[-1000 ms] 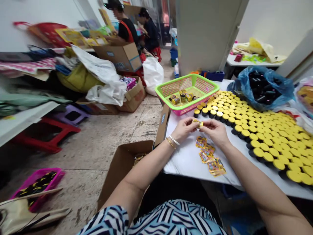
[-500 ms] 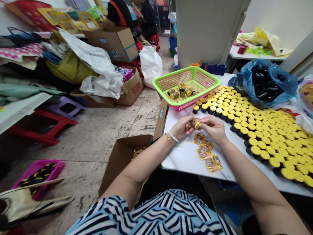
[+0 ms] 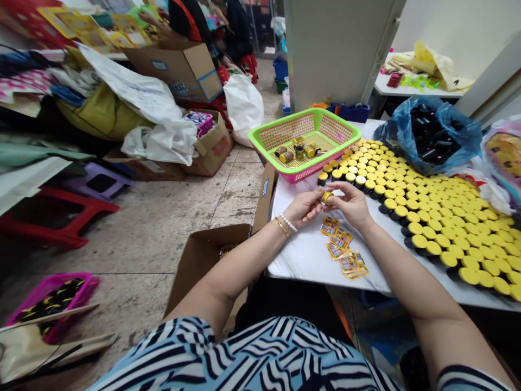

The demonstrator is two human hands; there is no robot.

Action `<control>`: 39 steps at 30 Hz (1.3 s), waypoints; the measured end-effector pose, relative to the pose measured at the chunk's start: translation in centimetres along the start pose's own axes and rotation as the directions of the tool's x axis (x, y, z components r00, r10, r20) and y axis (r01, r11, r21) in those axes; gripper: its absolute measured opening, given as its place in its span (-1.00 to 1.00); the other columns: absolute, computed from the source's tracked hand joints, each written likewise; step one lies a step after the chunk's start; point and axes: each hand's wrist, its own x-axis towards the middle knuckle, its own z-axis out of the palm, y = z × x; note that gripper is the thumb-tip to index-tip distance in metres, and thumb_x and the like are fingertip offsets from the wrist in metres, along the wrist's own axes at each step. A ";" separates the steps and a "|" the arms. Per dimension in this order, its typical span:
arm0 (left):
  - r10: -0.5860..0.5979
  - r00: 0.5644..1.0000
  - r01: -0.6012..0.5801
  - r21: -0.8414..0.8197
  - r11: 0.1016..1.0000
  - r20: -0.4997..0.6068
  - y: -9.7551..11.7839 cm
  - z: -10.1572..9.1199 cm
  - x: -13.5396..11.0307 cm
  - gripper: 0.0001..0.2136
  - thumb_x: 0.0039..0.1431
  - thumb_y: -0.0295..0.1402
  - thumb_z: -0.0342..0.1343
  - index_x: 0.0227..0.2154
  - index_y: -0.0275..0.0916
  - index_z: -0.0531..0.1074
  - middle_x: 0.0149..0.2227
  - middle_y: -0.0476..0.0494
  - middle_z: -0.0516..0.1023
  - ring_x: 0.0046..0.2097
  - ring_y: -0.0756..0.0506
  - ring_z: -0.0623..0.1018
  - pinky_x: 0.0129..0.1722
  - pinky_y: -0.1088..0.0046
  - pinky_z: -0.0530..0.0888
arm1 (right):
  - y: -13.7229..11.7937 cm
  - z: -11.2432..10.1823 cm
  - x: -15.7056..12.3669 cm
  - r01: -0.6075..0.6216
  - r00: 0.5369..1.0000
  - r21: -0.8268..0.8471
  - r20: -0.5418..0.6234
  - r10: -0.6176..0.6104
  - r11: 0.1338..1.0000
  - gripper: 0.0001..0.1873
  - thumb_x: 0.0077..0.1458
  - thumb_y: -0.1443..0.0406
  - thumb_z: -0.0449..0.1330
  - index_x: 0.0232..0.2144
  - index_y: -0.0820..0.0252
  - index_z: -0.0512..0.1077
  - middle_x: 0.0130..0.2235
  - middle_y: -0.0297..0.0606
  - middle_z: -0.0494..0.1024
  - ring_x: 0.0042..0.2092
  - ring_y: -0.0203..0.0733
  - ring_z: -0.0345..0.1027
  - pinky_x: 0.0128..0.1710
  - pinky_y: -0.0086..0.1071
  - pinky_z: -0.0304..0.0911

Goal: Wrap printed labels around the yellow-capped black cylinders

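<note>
right now, your white table [image 3: 309,266] carries rows of yellow-lidded jars [image 3: 427,217] and loose labels [image 3: 340,244]. your left hand [image 3: 303,208] and right hand [image 3: 350,205] are both curled nearly closed, together pinching a small jar [image 3: 327,197] between them, above the table.
</note>
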 end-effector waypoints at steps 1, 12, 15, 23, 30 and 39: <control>0.002 1.000 -0.002 0.022 1.000 -0.011 0.0 -0.1 0.1 -0.48 0.16 0.14 0.27 -0.30 -0.33 0.46 -0.64 0.07 0.43 -0.78 0.16 0.18 -0.78 0.58 -0.09 | 0.0 0.0 0.0 0.012 0.999 -0.034 0.030 -0.011 0.999 -0.48 -0.06 0.10 0.53 -0.02 -0.02 0.59 -0.04 -0.31 0.56 -0.36 -0.26 0.59 -0.29 -0.22 0.63; 0.663 0.732 -0.505 0.527 0.683 -0.157 1.0 1.7 -2.3 -0.62 0.19 -0.10 0.32 -0.08 -0.25 0.47 -0.27 -0.14 0.63 -0.41 0.01 0.55 -0.40 0.49 0.47 | 0.1 -2.3 0.9 0.263 0.872 -0.758 -0.078 -0.483 0.597 -0.62 0.31 0.02 0.18 -0.26 0.14 0.65 -0.43 -0.24 0.57 -0.41 -0.19 0.41 -0.35 -0.28 0.36; 0.867 0.494 -0.535 0.760 0.368 -0.072 4.5 1.8 -3.0 -0.74 0.22 -0.26 0.28 -0.07 -0.22 0.52 -0.08 -0.22 0.64 -0.10 -0.12 0.61 -0.04 0.33 0.53 | 0.2 -2.5 0.7 0.254 0.877 -0.789 -0.055 -0.477 0.559 -0.62 0.30 0.04 0.18 -0.38 0.14 0.63 -0.50 -0.27 0.53 -0.46 -0.21 0.35 -0.38 -0.30 0.29; 0.860 0.492 -0.219 0.975 -0.026 0.134 10.3 -1.8 2.9 -0.56 0.22 -0.34 0.23 0.15 -0.29 0.44 0.15 -0.30 0.55 0.21 -0.28 0.48 0.28 0.03 0.34 | 1.5 -3.0 0.5 0.206 0.916 -0.794 -0.048 -0.397 0.572 -0.64 0.29 0.04 0.18 -0.33 0.12 0.65 -0.43 -0.23 0.60 -0.40 -0.19 0.41 -0.31 -0.29 0.33; 0.640 0.681 -0.325 0.930 -0.171 0.356 1.8 1.3 4.0 -0.68 0.34 -0.28 0.12 0.06 -0.32 0.50 0.14 -0.42 0.51 0.13 -0.25 0.55 0.13 0.22 0.48 | 0.6 -4.5 0.0 0.214 0.882 -0.824 -0.068 -0.466 0.524 -0.63 0.32 0.06 0.18 -0.32 0.16 0.65 -0.45 -0.24 0.58 -0.41 -0.21 0.38 -0.34 -0.31 0.28; 0.640 0.743 -0.241 0.970 -0.021 0.199 0.2 -0.7 5.4 -0.61 0.14 -0.49 0.26 0.05 -0.23 0.43 0.06 -0.29 0.52 0.11 -0.25 0.52 0.16 0.17 0.49 | 0.5 -4.1 -0.2 0.250 0.900 -0.778 -0.031 -0.434 0.576 -0.71 0.31 0.14 0.21 -0.26 0.18 0.65 -0.39 -0.28 0.59 -0.39 -0.27 0.39 -0.29 -0.35 0.32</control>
